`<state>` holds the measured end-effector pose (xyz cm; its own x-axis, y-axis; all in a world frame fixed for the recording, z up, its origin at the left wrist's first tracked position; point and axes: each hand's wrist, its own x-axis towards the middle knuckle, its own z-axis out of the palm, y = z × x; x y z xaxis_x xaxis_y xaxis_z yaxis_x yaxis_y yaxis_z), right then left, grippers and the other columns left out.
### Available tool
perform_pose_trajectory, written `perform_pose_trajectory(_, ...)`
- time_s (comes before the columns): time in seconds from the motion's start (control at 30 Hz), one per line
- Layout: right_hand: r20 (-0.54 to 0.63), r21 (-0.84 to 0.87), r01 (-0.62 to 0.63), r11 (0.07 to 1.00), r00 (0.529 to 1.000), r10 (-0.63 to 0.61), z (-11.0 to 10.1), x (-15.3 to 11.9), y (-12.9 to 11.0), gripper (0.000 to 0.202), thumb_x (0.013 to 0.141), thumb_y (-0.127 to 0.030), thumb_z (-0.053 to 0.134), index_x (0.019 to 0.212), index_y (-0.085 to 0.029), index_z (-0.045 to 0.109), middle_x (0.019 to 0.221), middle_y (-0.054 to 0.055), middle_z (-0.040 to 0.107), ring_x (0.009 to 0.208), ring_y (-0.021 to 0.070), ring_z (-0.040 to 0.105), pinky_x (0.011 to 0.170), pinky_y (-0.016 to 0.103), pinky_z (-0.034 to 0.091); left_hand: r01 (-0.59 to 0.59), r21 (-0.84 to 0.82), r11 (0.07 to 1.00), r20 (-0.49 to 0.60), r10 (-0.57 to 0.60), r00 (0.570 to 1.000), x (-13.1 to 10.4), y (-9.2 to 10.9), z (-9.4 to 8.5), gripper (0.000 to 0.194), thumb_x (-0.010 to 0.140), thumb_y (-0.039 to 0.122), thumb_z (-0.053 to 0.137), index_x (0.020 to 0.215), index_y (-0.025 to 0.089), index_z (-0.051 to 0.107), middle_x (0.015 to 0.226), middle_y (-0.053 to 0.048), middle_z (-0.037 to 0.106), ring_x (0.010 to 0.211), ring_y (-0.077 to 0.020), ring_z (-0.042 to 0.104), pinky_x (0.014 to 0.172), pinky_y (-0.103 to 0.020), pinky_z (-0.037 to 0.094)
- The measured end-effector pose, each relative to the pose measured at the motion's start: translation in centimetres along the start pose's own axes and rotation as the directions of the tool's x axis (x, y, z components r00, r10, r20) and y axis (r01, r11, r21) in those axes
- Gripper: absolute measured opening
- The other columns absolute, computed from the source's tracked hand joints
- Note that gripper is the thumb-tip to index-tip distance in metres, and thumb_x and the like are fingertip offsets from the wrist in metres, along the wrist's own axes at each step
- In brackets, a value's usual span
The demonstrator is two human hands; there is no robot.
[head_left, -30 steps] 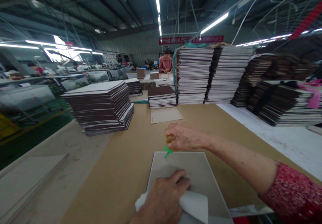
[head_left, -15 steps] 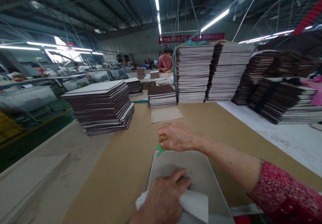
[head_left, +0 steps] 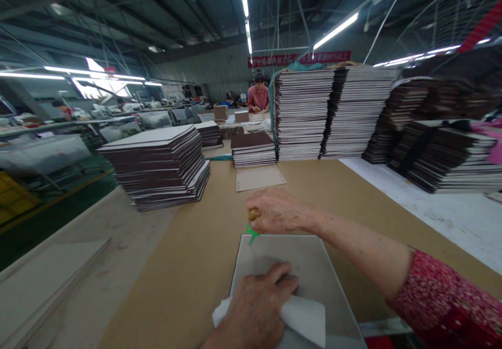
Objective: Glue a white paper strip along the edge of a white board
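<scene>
Fingers of my right hand are curled shut around a small yellowish tool with a green piece hanging under it, held right at the far left corner of the grey board, which lies flat on the brown table sheet directly below both hands. My left hand lies spread, palm down, on the near end of that board, pressing a white cloth against it. Beyond, I see a stack of dark boards to the left and taller stacks behind, with another person far back.
</scene>
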<state>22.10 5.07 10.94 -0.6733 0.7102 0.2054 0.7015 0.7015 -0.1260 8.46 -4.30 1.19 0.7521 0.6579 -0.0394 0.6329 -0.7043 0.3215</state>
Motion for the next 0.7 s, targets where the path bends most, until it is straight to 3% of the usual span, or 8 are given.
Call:
perform_pose_trajectory(0.23, 0.059, -0.017, -0.053, 0.998, 0.997, 0.054, -0.8, -0.4, -0.1, 0.011, 0.076, -0.033, 0.057, 0.078, -0.022, 0.060, 0.085, 0.001, 0.066, 0.077, 0.0166, 0.057, 0.054, 0.027, 0.026, -0.009, -0.001, 1.000, 0.002, 0.009, 1.000, -0.1, 0.0, -0.2, 0.049, 0.068, 0.010, 0.048, 0.113, 0.027, 0.055, 0.132, 0.000, 0.055, 0.108, -0.0219, 0.061, 0.088, -0.040, 0.056)
perform_pose_trajectory(0.47, 0.144, -0.041, -0.211, 0.977, 0.966, 0.215, -2.2, -2.7, 2.0, 0.015, 0.070, -0.035, 0.063, 0.078, -0.022, 0.064, 0.077, 0.003, 0.065, 0.067, 0.0170, 0.055, 0.049, 0.026, 0.024, 0.000, 0.005, 1.000, -0.016, 0.001, 1.000, -0.2, -0.1, 0.0, 0.044, 0.074, 0.011, 0.046, 0.113, 0.028, 0.055, 0.135, 0.000, 0.054, 0.104, -0.0230, 0.063, 0.084, -0.042, 0.057)
perform_pose_trajectory(0.7, 0.076, 0.002, -0.163, 0.987, 0.984, 0.162, -1.3, -2.4, 1.0, 0.012, 0.075, -0.034, 0.059, 0.077, -0.022, 0.060, 0.084, 0.002, 0.065, 0.078, 0.0170, 0.056, 0.055, 0.026, 0.028, 0.004, 0.003, 1.000, -0.031, -0.004, 1.000, -0.1, -0.1, 0.3, 0.041, 0.077, 0.012, 0.047, 0.113, 0.029, 0.054, 0.135, 0.001, 0.053, 0.106, -0.0218, 0.062, 0.088, -0.038, 0.055)
